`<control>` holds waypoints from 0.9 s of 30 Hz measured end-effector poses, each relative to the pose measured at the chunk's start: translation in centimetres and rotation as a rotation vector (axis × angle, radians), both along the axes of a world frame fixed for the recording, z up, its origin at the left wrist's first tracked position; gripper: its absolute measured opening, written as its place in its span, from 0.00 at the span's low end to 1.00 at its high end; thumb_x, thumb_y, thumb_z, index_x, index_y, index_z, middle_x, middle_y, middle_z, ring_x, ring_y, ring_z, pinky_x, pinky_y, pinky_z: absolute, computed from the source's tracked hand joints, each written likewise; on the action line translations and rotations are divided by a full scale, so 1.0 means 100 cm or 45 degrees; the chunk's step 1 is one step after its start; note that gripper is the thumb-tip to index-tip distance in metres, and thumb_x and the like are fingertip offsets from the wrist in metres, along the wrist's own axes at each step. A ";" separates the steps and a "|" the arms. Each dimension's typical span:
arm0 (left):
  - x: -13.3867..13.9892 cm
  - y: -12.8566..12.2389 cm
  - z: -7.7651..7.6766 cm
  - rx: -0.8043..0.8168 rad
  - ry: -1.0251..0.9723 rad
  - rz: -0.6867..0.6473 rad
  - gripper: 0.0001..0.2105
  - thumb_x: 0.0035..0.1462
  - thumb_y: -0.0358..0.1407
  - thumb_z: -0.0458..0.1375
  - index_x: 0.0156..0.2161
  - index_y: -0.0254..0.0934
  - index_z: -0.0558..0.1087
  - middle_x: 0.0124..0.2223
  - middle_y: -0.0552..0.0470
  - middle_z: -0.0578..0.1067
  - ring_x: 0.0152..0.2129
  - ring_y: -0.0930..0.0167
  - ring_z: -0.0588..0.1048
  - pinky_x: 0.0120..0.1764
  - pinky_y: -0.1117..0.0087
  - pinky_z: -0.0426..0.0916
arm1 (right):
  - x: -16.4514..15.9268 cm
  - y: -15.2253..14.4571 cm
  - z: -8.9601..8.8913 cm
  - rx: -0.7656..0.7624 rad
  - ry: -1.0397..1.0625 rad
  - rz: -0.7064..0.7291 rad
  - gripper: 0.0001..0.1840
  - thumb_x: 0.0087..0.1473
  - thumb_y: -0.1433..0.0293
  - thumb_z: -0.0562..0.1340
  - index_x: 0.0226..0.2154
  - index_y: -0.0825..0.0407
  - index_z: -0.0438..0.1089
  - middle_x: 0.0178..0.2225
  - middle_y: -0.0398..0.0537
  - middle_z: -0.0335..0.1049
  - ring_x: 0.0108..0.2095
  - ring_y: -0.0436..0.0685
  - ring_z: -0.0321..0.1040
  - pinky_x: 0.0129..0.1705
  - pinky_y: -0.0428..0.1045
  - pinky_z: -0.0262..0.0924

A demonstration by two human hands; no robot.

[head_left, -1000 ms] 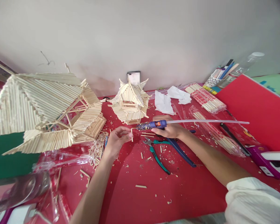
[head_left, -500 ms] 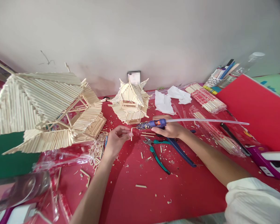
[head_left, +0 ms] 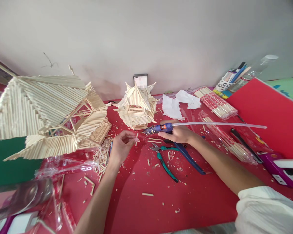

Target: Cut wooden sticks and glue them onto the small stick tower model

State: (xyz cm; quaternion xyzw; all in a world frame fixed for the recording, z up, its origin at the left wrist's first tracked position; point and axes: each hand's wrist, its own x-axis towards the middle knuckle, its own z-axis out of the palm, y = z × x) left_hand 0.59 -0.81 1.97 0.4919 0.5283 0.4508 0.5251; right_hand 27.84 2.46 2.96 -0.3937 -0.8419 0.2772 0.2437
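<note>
Between thumb and fingers, my left hand (head_left: pixel 122 146) pinches a short wooden stick (head_left: pixel 137 139), held upright over the red table. My right hand (head_left: pixel 179 133) is wrapped round a blue glue gun (head_left: pixel 158 128), its nozzle pointing left at the stick. Whether the nozzle touches the stick, I cannot tell. A long clear glue stick (head_left: pixel 217 123) juts from the gun's rear to the right. Below my right hand lie green-handled cutters (head_left: pixel 166 165) and a dark blue-handled tool (head_left: pixel 189 159). Just behind the hands stands a small wooden-stick pavilion (head_left: pixel 138 107).
A larger stick-built pavilion (head_left: pixel 46 107) fills the left side, beside a heap of stick offcuts (head_left: pixel 102 157). Toward the right are white tissues (head_left: pixel 172 106), packs of wooden sticks (head_left: pixel 217 102), a pen cup (head_left: pixel 223 85) and a red board (head_left: pixel 271 117). Wood scraps litter the table.
The glue gun has moved slightly left, and the far end of its glue stick has swung a little. My left hand keeps its pinch on the short stick, shifted very slightly.
</note>
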 end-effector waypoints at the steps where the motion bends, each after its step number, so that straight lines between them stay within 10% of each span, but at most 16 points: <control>1: 0.000 0.000 0.000 0.003 0.002 0.004 0.15 0.38 0.37 0.74 0.32 0.36 0.77 0.32 0.51 0.79 0.30 0.70 0.77 0.37 0.70 0.71 | 0.000 0.000 0.000 -0.011 -0.009 0.005 0.22 0.65 0.51 0.57 0.27 0.49 0.64 0.28 0.42 0.66 0.27 0.51 0.59 0.31 0.49 0.53; 27: -0.007 0.002 0.000 -0.053 -0.051 -0.083 0.18 0.37 0.39 0.76 0.33 0.35 0.77 0.30 0.51 0.79 0.27 0.71 0.76 0.33 0.72 0.70 | 0.010 0.002 -0.003 -0.108 -0.039 -0.013 0.21 0.63 0.50 0.59 0.31 0.49 0.69 0.26 0.41 0.68 0.28 0.52 0.64 0.32 0.49 0.53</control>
